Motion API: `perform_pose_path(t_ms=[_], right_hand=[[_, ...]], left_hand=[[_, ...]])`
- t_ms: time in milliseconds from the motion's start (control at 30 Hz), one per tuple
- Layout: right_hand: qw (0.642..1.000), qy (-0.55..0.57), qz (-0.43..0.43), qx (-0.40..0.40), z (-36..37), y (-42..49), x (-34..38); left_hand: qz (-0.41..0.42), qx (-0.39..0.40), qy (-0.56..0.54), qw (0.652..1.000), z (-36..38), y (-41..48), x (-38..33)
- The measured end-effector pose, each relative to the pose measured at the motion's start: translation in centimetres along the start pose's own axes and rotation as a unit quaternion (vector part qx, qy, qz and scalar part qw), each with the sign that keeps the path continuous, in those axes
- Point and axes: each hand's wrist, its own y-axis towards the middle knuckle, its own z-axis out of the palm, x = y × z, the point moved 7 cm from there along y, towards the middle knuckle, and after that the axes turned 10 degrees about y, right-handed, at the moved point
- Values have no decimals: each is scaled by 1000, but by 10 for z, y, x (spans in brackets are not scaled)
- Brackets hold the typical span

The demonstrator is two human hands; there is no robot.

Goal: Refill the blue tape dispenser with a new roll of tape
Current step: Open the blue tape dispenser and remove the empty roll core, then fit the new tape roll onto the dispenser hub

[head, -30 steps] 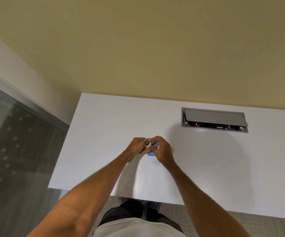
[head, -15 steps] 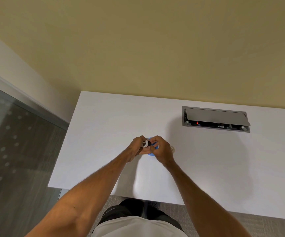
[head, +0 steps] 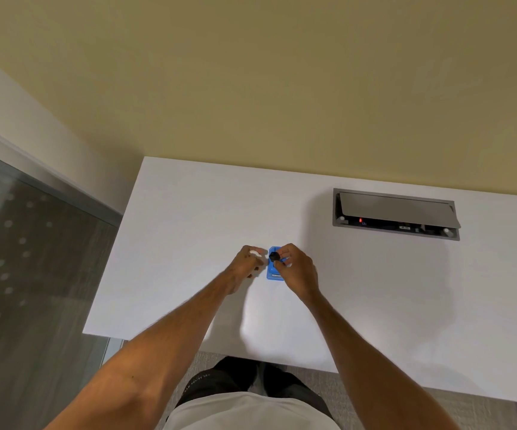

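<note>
A blue tape dispenser [head: 274, 273] lies on a white table [head: 188, 228] between the two hands. The left hand [head: 244, 267] curls around a small white roll [head: 255, 254]. The right hand [head: 299, 271] pinches a small black piece [head: 273, 257] over the dispenser.
</note>
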Motion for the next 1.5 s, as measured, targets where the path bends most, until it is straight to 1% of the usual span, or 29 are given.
perform_pose_path(t_ms=[100, 200, 267, 433, 500, 600, 733, 833, 900, 1100, 1233, 1400, 1500], right_hand=[[1000, -13, 4, 6, 3, 4, -6], [1000, -1, 13, 13, 5, 8, -10], [1000, 5, 14, 13, 6, 10, -10], [999, 40, 5, 21, 14, 18, -6], [998, 55, 3, 28, 19, 22, -8], [998, 57, -2, 31, 24, 26, -11], [999, 41, 0, 33, 27, 31, -15], [999, 33, 13, 36, 29, 33, -21], [999, 29, 15, 38, 30, 36, -24], [999, 12, 5, 29, 32, 45, -30], [1000, 5, -10, 18, 32, 49, -30], [1000, -4, -7, 11, 33, 51, -30], [1000, -11, -10, 11, 31, 51, -30]], left_hand=[[39, -44, 18, 998, -6, 4, 0], [91, -93, 71, 989, -13, 6, -4], [100, -105, 88, 985, -17, 6, -3], [112, -119, 78, 984, -21, 9, -2], [117, -120, 100, 981, -21, 13, -2], [131, -133, 189, 964, -24, 18, -2], [138, -182, 301, 926, -34, 24, 3], [119, -209, 361, 901, -38, 29, 11], [107, -209, 382, 894, -38, 34, 15], [71, -225, 313, 920, -40, 49, 20], [65, -230, 294, 925, -40, 57, 21], [59, -235, 257, 936, -39, 61, 26], [58, -232, 258, 936, -39, 61, 26]])
